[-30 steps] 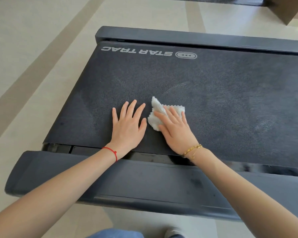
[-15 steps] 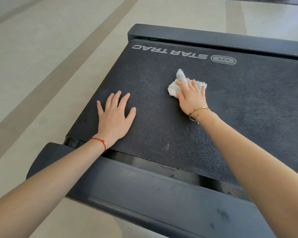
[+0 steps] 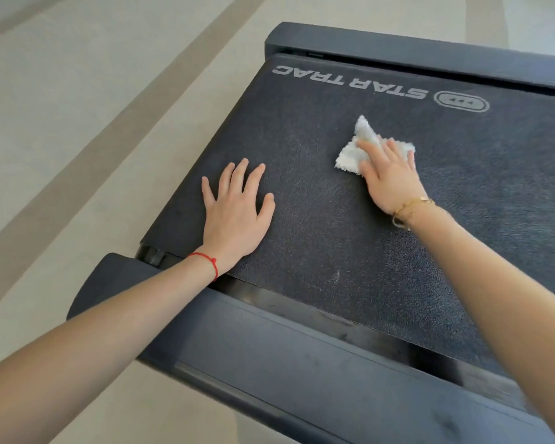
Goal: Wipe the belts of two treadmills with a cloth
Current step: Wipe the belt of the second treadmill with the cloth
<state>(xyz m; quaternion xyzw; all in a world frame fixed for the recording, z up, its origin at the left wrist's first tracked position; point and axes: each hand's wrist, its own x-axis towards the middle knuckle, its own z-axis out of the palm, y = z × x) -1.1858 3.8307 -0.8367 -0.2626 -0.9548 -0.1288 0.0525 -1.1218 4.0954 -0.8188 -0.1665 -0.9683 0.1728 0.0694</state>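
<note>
We see the white cloth point(image 3: 362, 149) lying crumpled on the dark treadmill belt point(image 3: 334, 225), a little below the upside-down "STAR TRAC" lettering point(image 3: 350, 81) printed near the belt's far edge. The right hand point(image 3: 390, 181) lies on top of the cloth with straight fingers pressing it flat against the belt; a gold bracelet point(image 3: 410, 208) circles that wrist. The left hand point(image 3: 234, 213) rests palm down on the bare belt, fingers spread and holding nothing, well apart from the cloth, with a red string point(image 3: 207, 261) at its wrist. A pale smudge point(image 3: 335, 276) on the belt near its front edge may be dust, though we cannot tell. The grey side rail point(image 3: 302, 354) runs along the near edge, another rail point(image 3: 414, 56) along the far edge. Beige floor point(image 3: 77, 123) with darker stripes lies beyond.
</note>
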